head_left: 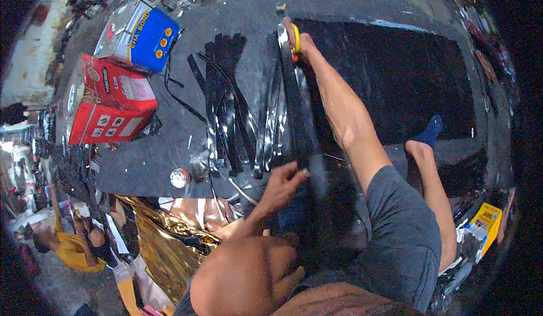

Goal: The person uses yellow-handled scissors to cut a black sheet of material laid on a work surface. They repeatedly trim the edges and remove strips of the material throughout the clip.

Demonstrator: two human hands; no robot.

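Scissors (295,38) with yellow handles sit in the right hand (300,42) at the upper middle of the frame, the arm stretched far forward; the grip is closed through the handles, though whether the blades stand open or shut cannot be told; they meet the far end of a long black glossy strip (294,98) that runs along the left edge of a large black sheet (396,78) spread on the grey floor (169,163); the strip's long axis lies nearly straight up and down the frame, from the scissors down to the left hand (283,183) at the lower middle; that hand pinches the near end of the strip, fingers narrow on it, holding it taut; so the strip lies between the two hands, the left much nearer the body; left of it a spread of cut black strips (226,101) lies on the floor, mostly parallel; a blue box (138,33) and red boxes (110,104) stand at upper left; gold foil (164,237) crumples at lower left; a foot in a blue sock (431,130) rests on the sheet at right.
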